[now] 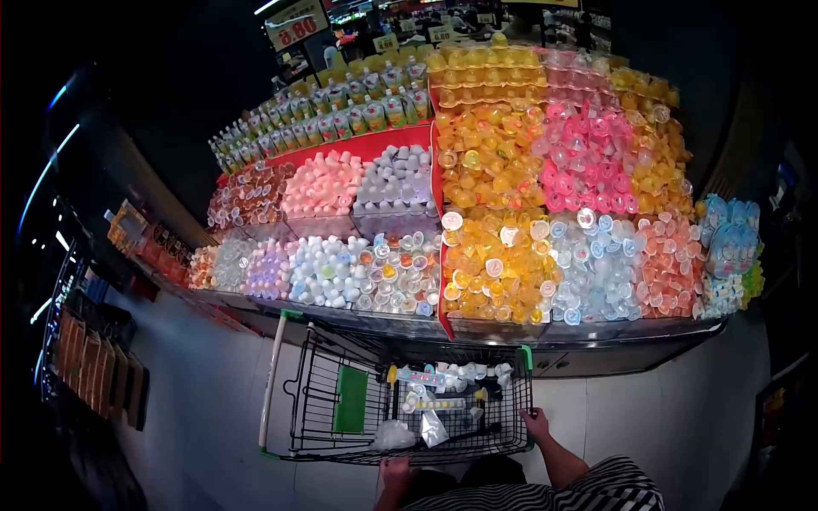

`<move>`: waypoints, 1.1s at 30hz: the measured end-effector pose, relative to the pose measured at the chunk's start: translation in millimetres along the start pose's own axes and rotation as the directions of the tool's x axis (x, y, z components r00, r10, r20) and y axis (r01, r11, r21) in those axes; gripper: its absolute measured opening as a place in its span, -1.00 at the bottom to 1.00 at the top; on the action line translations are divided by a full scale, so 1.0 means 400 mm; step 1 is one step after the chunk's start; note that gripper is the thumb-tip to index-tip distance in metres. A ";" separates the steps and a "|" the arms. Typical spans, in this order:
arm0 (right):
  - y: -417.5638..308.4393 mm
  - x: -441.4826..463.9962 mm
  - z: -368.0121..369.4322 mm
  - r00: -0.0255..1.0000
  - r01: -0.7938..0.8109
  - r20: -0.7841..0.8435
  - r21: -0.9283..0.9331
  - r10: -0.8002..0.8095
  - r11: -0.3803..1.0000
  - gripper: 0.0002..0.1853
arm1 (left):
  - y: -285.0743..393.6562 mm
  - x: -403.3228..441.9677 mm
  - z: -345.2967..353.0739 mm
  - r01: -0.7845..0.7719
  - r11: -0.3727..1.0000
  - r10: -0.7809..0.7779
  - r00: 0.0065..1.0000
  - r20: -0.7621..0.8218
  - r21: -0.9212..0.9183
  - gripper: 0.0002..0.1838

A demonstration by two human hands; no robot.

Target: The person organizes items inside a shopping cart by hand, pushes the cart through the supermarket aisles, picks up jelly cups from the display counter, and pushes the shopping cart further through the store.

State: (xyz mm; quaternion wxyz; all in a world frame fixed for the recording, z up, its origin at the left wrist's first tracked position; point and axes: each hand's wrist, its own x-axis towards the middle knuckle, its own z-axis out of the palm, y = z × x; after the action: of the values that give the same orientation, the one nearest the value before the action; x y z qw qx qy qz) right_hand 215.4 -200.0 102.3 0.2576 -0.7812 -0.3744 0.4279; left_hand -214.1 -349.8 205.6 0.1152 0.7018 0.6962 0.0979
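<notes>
A black wire shopping cart [315,400] with green corner caps stands sideways in front of me. Its near rim is held by my left hand [394,471], fingers closed. At the right end, my right hand [535,423] is wrapped around the basket's edge near the corner. Inside the basket lie several white cups [471,372], a long clear tube with a yellow cap [417,376], and a second tube-shaped pack [439,404]. A silver pouch [433,428] and a crumpled clear plastic bag [393,435] rest nearer to me. A green panel [350,399] is fixed in the cart's left part.
Beyond the cart rises a display stand heaped with orange [494,255], pink [588,157] and pale blue jelly cups [594,264]. Drink pouches [341,111] line its upper left. A price sign [296,25] hangs above. Wooden-looking shelving [98,366] stands at left.
</notes>
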 end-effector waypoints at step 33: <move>-0.053 -0.439 0.149 0.917 -0.306 0.194 -0.215 0.347 0.927 0.60 | -0.095 -0.240 -0.071 0.391 0.900 -0.374 0.920 0.121 -0.192 -0.56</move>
State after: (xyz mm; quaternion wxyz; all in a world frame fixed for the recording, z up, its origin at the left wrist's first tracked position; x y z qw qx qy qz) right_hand 94.2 -323.9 171.3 0.0655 -0.7985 -0.3027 0.5162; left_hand -260.2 -444.8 223.7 0.2348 0.5384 0.8006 0.1185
